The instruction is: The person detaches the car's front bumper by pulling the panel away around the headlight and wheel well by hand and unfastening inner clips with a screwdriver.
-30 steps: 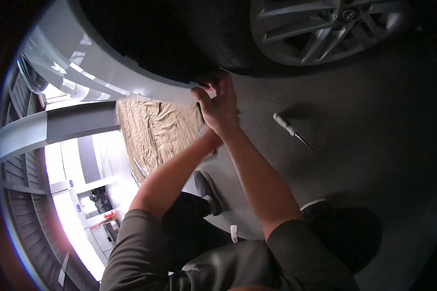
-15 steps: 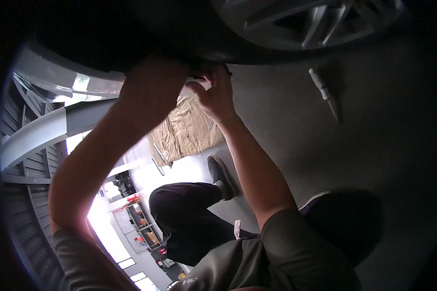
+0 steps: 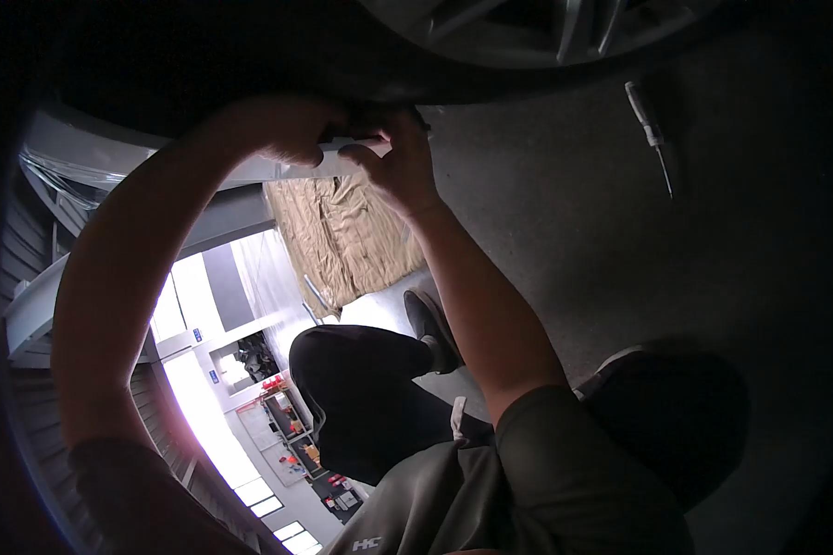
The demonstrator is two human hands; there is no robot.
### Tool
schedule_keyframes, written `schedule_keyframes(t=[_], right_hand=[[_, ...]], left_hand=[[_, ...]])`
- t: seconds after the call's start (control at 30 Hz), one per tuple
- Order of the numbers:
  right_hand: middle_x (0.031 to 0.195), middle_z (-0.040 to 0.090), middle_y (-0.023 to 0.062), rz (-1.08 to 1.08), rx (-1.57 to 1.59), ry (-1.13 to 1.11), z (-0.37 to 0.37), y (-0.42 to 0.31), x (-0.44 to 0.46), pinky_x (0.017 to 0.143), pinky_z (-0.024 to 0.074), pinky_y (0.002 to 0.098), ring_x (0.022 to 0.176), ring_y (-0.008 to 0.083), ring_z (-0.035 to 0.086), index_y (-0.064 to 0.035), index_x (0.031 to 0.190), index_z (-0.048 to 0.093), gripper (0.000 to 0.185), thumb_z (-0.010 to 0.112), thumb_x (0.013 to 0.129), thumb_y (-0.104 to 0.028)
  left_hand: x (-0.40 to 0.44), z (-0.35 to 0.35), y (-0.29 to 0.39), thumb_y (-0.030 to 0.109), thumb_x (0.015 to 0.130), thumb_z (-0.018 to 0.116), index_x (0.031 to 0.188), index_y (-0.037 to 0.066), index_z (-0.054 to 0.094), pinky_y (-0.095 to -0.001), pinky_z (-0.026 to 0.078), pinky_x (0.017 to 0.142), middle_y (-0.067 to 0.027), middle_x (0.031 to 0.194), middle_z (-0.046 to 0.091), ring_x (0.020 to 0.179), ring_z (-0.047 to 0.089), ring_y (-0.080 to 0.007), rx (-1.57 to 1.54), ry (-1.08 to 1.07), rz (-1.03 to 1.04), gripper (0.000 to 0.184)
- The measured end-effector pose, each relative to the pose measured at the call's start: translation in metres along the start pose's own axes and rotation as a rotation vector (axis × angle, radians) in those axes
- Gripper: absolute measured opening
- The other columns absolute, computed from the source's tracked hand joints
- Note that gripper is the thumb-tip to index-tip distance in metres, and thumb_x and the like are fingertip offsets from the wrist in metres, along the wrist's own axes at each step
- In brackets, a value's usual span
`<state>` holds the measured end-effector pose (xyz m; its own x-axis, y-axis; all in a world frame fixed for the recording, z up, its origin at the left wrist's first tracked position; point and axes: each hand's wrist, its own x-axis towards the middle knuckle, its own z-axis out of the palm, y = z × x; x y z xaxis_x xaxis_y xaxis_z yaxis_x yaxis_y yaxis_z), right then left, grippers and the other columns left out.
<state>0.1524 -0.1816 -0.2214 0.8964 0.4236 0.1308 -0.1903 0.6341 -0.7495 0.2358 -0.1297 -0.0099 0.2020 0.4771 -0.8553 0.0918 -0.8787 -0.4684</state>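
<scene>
My left hand (image 3: 292, 137) reaches up to the underside of a car, by the light bumper (image 3: 111, 139) and the dark wheel arch. Its fingers curl into deep shadow, so what they hold is hidden. Close beside it, my right hand (image 3: 400, 171) is bent around a dark piece at the bumper's lower edge. The right thumb faces the fingers, with a narrow gap showing between them; shadow hides the piece's exact shape. Above both hands is the car's wheel (image 3: 546, 37) with its spoked rim.
A screwdriver (image 3: 648, 125) with a pale handle lies on the grey floor (image 3: 565, 250) to the right. A crumpled tan cloth (image 3: 342, 245) lies beyond my hands, with thin metallic-looking tools by its edge. Shelves with assorted items (image 3: 292, 430) stand farther off.
My left hand has shifted left, opening a gap from the right hand, and its forearm has swung outward. The right hand stays at the bumper edge. The whole view has shifted slightly.
</scene>
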Motion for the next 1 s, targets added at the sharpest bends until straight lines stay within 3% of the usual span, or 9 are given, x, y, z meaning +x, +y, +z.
schedule_keyframes(t=[0.23,0.37,0.47,0.57,0.63,0.7,0.8,0.9,1.0], right_hand=[[0.110,0.073,0.0135,0.000,-0.017,-0.012,-0.012,-0.021,0.003,0.090,0.0576,0.0392,0.097,0.0296,0.074,-0.0045,0.114,0.066,0.054,0.096,0.074,-0.025],[0.107,0.075,0.0140,-0.207,-0.471,-0.024,-0.033,0.000,0.005,0.093,0.0563,0.0406,0.101,0.0313,0.073,-0.0061,0.115,0.072,0.049,0.093,0.079,-0.030],[0.106,0.076,0.0128,0.016,-0.446,-0.254,-0.095,-0.009,0.013,0.092,0.0570,0.0417,0.102,0.0287,0.072,-0.0059,0.115,0.072,0.043,0.088,0.084,-0.032],[0.108,0.077,0.0079,0.582,-0.405,-0.316,-0.175,0.012,0.020,0.088,0.0595,0.0419,0.100,0.0220,0.072,-0.0086,0.109,0.074,0.032,0.082,0.091,-0.035],[0.106,0.076,0.0105,0.642,-0.987,-0.344,-0.244,0.016,0.050,0.089,0.0600,0.0413,0.099,0.0239,0.073,-0.0101,0.110,0.074,0.028,0.076,0.095,-0.034],[0.120,0.072,0.0134,0.752,-1.649,-0.342,-0.269,-0.073,0.096,0.095,0.0575,0.0422,0.113,0.0273,0.069,-0.0103,0.123,0.069,0.039,0.069,0.098,-0.040],[0.144,0.059,0.0159,0.495,-1.882,-0.010,-0.325,-0.100,0.115,0.107,0.0518,0.0478,0.139,0.0303,0.052,-0.0104,0.150,0.049,0.066,0.070,0.097,-0.044],[0.151,0.052,0.0186,0.488,-1.871,-0.292,-0.376,-0.084,0.125,0.112,0.0493,0.0478,0.140,0.0338,0.052,-0.0099,0.161,0.030,0.088,0.078,0.093,-0.038],[0.142,0.057,0.0176,0.631,-1.704,-0.340,-0.397,-0.055,0.136,0.095,0.0582,0.0487,0.117,0.0305,0.065,-0.0167,0.162,0.029,0.090,0.082,0.091,-0.029]], left_hand=[[-0.009,-0.003,0.002,-0.004,0.078,0.072,0.144,0.009,0.060,-0.0428,0.059,0.087,-0.0194,0.119,0.074,0.102,0.072,-0.0321,-0.015,0.002,0.024,0.068],[-0.002,0.001,-0.004,0.000,0.078,0.073,0.147,0.012,0.058,-0.0459,0.057,0.093,-0.0194,0.125,0.072,0.107,0.070,-0.0343,-0.014,0.000,0.062,0.072],[0.007,0.010,-0.008,0.000,0.076,0.073,0.144,0.011,0.059,-0.0462,0.058,0.092,-0.0197,0.125,0.071,0.109,0.070,-0.0358,0.003,0.017,0.062,0.070],[0.013,0.012,-0.010,0.000,0.075,0.072,0.144,0.011,0.058,-0.0466,0.058,0.090,-0.0201,0.125,0.072,0.109,0.070,-0.0360,0.018,-0.010,0.059,0.071],[0.010,0.010,-0.002,0.001,0.075,0.072,0.144,0.011,0.058,-0.0473,0.059,0.088,-0.0205,0.123,0.072,0.109,0.071,-0.0361,-0.009,-0.047,-0.010,0.071],[0.013,0.011,-0.003,0.002,0.076,0.072,0.147,0.011,0.055,-0.0478,0.059,0.086,-0.0206,0.121,0.072,0.106,0.071,-0.0357,0.049,-0.054,0.007,0.073],[0.011,-0.005,-0.003,0.005,0.077,0.071,0.151,0.012,0.052,-0.0482,0.059,0.084,-0.0203,0.117,0.073,0.102,0.071,-0.0354,0.128,-0.076,0.045,0.076],[0.000,-0.008,0.008,0.008,0.078,0.072,0.155,0.014,0.048,-0.0487,0.059,0.082,-0.0203,0.115,0.074,0.097,0.070,-0.0353,0.167,-0.057,0.016,0.080],[0.002,-0.003,0.001,0.010,0.079,0.073,0.159,0.016,0.044,-0.0496,0.059,0.082,-0.0208,0.117,0.074,0.096,0.071,-0.0352,0.164,-0.059,0.000,0.085]])
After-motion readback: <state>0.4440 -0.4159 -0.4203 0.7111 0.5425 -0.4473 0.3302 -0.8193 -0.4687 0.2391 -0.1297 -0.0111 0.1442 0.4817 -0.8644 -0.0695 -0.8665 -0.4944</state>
